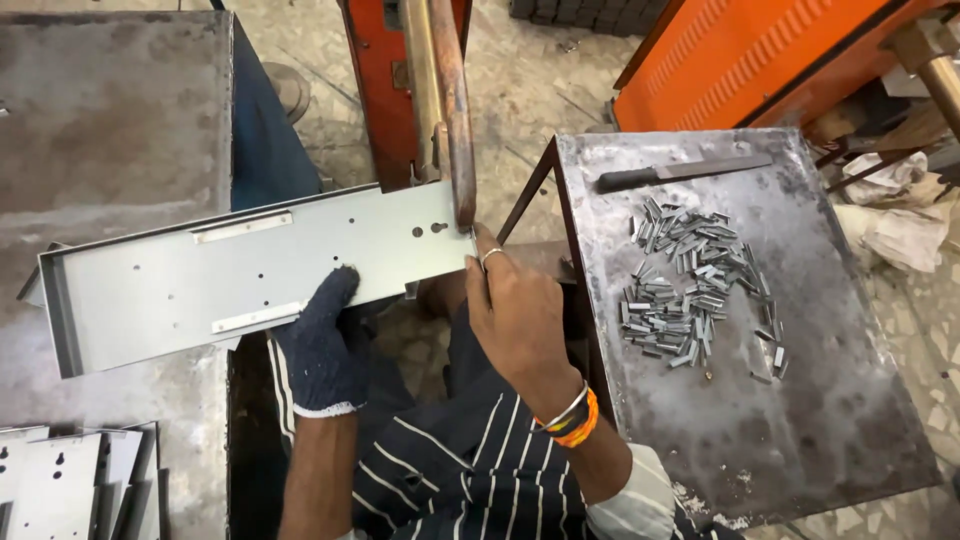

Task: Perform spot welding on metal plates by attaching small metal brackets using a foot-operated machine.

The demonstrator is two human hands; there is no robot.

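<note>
A long grey sheet-metal channel (pixel 230 275) with small holes and two thin strips lies tilted across the middle left. My left hand (pixel 322 345), in a dark knitted glove, grips its lower edge from beneath. My right hand (pixel 515 310) is bare, with a ring and wrist bands, and its fingers hold the channel's right end. That end sits under the rusty arm of a red machine (pixel 452 100).
A steel table (pixel 800 420) on the right carries a heap of several small metal clips (pixel 690 290) and a flat file (pixel 680 172). Similar grey channels (pixel 70 485) are stacked at the lower left on a worn metal bench (pixel 110 120). An orange machine (pixel 760 55) stands behind.
</note>
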